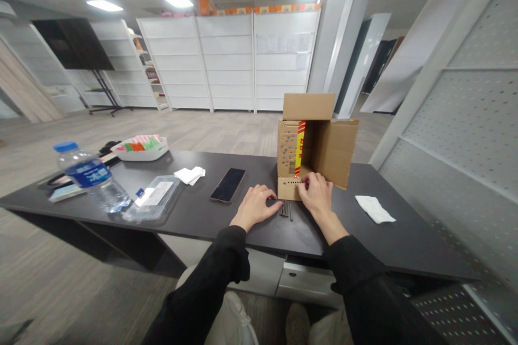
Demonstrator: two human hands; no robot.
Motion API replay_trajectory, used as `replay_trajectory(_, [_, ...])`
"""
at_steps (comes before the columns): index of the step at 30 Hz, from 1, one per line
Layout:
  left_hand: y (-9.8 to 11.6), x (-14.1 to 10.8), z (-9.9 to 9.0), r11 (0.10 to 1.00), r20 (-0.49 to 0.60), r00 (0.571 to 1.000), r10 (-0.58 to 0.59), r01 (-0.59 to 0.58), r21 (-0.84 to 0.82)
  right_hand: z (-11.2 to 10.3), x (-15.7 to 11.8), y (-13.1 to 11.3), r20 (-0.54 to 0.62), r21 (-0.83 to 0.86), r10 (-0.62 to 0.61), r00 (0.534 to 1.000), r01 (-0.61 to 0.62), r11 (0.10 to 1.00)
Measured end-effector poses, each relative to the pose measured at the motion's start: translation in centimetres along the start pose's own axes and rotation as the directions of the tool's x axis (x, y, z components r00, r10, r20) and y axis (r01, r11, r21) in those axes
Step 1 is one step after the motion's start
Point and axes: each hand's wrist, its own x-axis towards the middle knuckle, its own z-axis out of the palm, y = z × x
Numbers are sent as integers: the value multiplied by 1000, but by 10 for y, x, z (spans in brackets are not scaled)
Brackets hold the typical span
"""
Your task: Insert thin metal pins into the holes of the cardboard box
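Observation:
An open cardboard box (pixel 289 145) stands on the dark desk, with a row of small holes in its lower front flap and several more marks on its left panel. Several screws (pixel 287 209) lie on the desk just in front of it. My left hand (pixel 256 206) rests on the desk beside the screws, fingers apart, thumb near them. At the lower flap, my right hand (pixel 317 193) has its fingers pinched together by the right end of the hole row; what they hold, if anything, is too small to make out.
Left of the box lie a phone (pixel 227 185), white tissue (pixel 190 175), a clear plastic case (pixel 156 198), a leaning water bottle (pixel 92 177) and a white tray (pixel 141 154). Another tissue (pixel 374 208) is on the right. The desk's front edge (pixel 259 246) runs below my forearms.

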Motion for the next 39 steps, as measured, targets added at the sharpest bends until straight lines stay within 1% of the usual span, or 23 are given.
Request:
replay_trajectory(8, [0,0,0,1000,6,1000,-8,8,2,0,0,-1,-14,-5,-7,1000,7,1000])
replay_trajectory(24, [0,1,0,1000,2,1000,-6,6,4,-2,-1,-2,15,-38,-1,1000,2,999])
replay_trajectory(39, [0,1,1,1000,10,1000,-11,11,12,-4,-1,-3,10,-6,15,1000,-15,1000])
